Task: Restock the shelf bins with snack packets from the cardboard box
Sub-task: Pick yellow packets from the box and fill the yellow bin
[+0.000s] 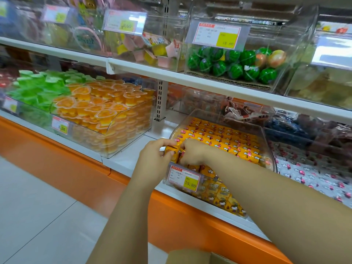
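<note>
- lower shelf (129, 159): bears the clear bin (228, 118), which sits at an angle on the ledge.
- the clear bin is almost full of yellow packets (219, 141) in tidy rows.
- cardboard box (190, 256): only an edge shows, low beneath the arms.
- left hand (154, 157): arm reaching up, fingers curled round a bunch (171, 149) at the bin's front-left corner.
- right hand (192, 152): wrist bent down, clasping the same bunch from the other side.
- best to keep both sides squeezed, set the bunch upright in line with the rows, and let go only once it is seated.

Bottom edge cuts off the cardboard box (192, 257).
</note>
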Tool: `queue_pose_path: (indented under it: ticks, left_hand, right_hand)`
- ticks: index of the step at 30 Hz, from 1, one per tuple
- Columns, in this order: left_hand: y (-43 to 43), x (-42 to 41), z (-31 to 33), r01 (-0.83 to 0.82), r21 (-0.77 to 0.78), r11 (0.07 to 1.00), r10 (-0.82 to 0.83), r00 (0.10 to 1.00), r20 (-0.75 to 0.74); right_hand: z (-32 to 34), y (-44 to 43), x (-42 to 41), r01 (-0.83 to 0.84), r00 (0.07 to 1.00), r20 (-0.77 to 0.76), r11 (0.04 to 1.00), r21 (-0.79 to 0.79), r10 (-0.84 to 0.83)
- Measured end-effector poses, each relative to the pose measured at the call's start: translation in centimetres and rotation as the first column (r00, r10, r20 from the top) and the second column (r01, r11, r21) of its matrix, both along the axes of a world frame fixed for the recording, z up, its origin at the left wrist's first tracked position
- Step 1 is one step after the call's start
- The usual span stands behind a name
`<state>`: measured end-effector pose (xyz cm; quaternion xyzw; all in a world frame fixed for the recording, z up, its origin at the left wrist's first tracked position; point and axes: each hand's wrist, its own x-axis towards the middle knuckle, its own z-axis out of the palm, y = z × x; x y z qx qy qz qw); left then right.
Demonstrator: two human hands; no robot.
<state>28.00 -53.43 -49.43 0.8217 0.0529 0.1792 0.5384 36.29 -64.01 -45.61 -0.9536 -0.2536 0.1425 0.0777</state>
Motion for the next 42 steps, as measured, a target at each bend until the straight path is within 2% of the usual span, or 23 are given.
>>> queue_pose_path:
  ticks: [4, 7, 11, 15, 17, 25, 33, 37, 42]
  left_hand:
    - [0.1, -0.1, 0.1, -0.001, -0.035, 0.999, 0.001, 1.0, 0.001]
    - [0.0, -0.2, 0.2, -0.013, -0.03, 0.999, 0.013, 1.0, 0.001]
    - [-0.4, -0.1, 0.1, -0.025, -0.025, 0.999, 0.025, 1.0, 0.012]
    - [-0.3, -0.2, 0.1, -0.017, -0.02, 1.0, 0.017, 1.0, 0.009]
    - [-0.2, -0.2, 0.2, -0.016, 0.009, 1.0, 0.016, 1.0, 0.015]
    - [0.2, -0.1, 0.5, -0.037, 0.129, 0.991, 0.037, 0.999, 0.004]
    - [0.0, -0.4, 0.5, -0.095, 0.165, 0.982, 0.095, 0.995, 0.008]
    - [0.1, -0.1, 0.3, -0.093, 0.248, 0.964, 0.102, 0.994, -0.025]
    - [0.4, 0.0, -0.1, -0.031, 0.349, 0.937, 0.075, 0.991, -0.113]
  right_hand:
    - [0.0, -0.2, -0.3, -0.058, 0.993, 0.104, 0.998, 0.032, 0.054]
    - [0.2, -0.4, -0.4, -0.076, 0.989, 0.126, 0.997, 0.033, 0.072]
    - [-0.2, 0.0, 0.1, -0.044, 0.992, 0.116, 0.999, 0.001, 0.044]
    - [-0.5, -0.4, 0.5, -0.074, 0.995, 0.074, 0.995, 0.063, 0.069]
    - [-0.6, -0.8, 0.5, -0.108, 0.992, 0.08, 0.99, 0.085, 0.102]
    - [0.0, -0.6, 0.0, -0.161, 0.972, 0.165, 0.985, -0.06, 0.168]
    - [-1.2, -1.3, -0.4, -0.113, 0.945, 0.318, 0.99, 0.087, 0.08]
    - [-1.7, -1.5, -0.8, -0.111, 0.921, 0.386, 0.986, 0.124, 0.055]
    - [-2.0, -1.6, -0.6, -0.139, 0.926, 0.365, 0.984, 0.108, 0.09]
